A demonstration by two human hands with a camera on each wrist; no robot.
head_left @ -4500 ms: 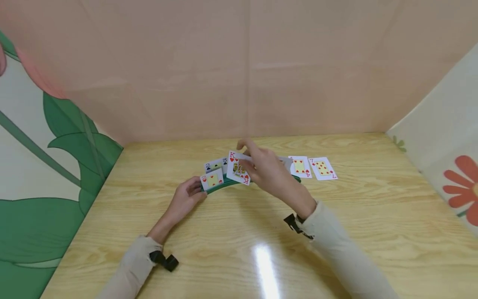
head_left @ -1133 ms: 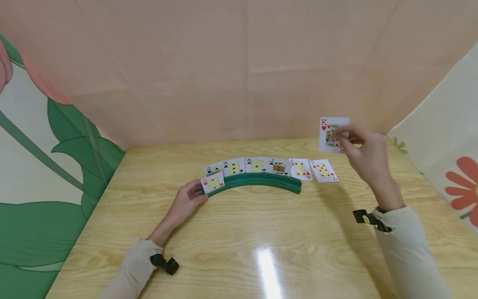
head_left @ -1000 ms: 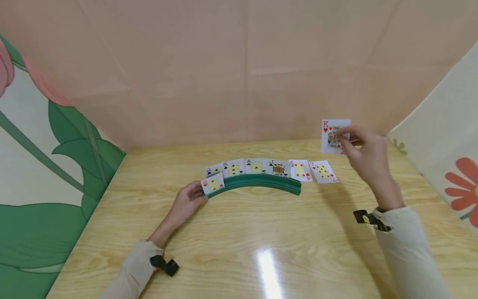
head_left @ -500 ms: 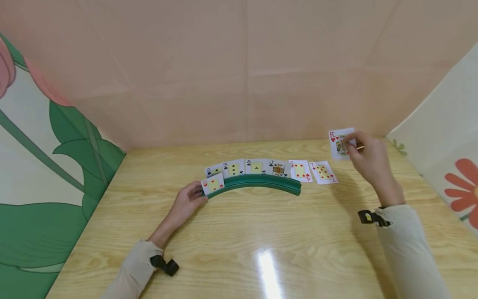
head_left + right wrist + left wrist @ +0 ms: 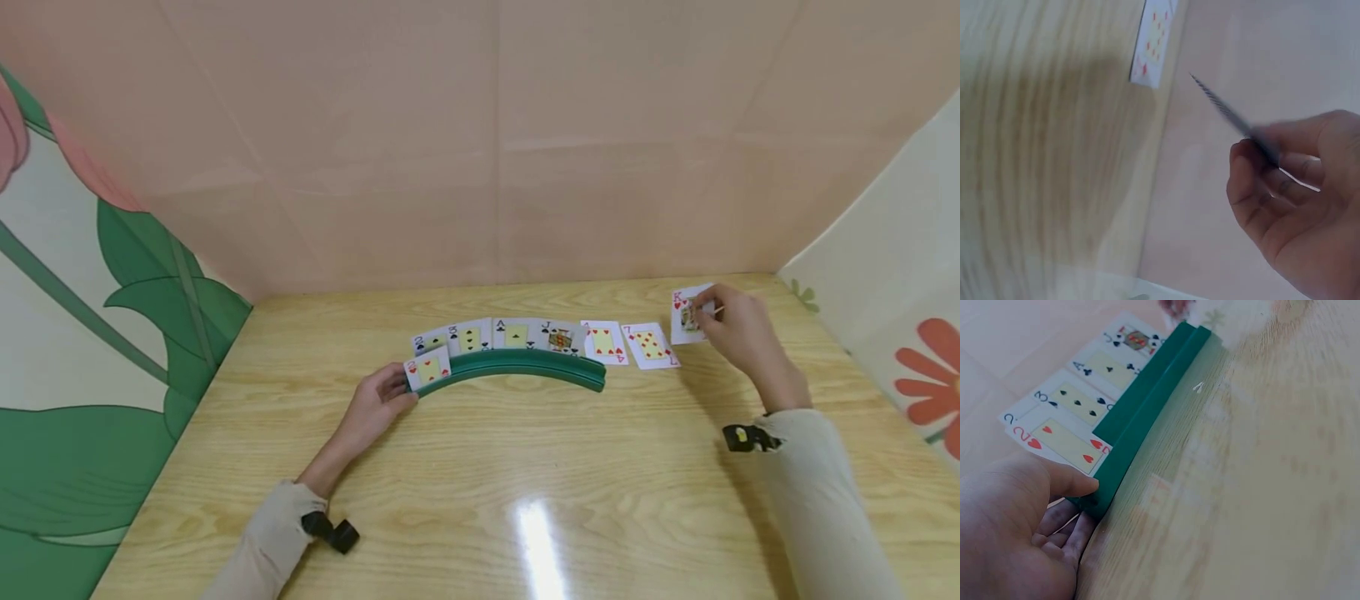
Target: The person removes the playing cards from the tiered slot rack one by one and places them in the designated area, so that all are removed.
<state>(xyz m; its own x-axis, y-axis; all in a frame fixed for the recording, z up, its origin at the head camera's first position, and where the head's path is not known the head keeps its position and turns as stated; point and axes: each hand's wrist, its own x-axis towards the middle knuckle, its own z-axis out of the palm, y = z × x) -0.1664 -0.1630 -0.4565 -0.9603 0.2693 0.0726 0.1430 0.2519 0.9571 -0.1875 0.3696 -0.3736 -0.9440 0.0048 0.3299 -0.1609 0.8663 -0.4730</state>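
My left hand grips the left end of a curved green card holder, thumb in front and fingers round the end, as the left wrist view shows. In the holder's front slot at that end stands the two of hearts. Behind it, from left to right, stand a black two, a black three, a black ace and a black jack. Toward the back right, my right hand pinches the king of hearts low over the table. The right wrist view shows this card edge-on.
A red four and the seven of diamonds lie face up on the wooden table, between the holder and my right hand. A pinkish wall closes off the back. Floral panels stand at both sides.
My right hand has carried the king of hearts from over the holder to the far right, then lowered it toward the table beside the seven. My left hand keeps gripping the holder.
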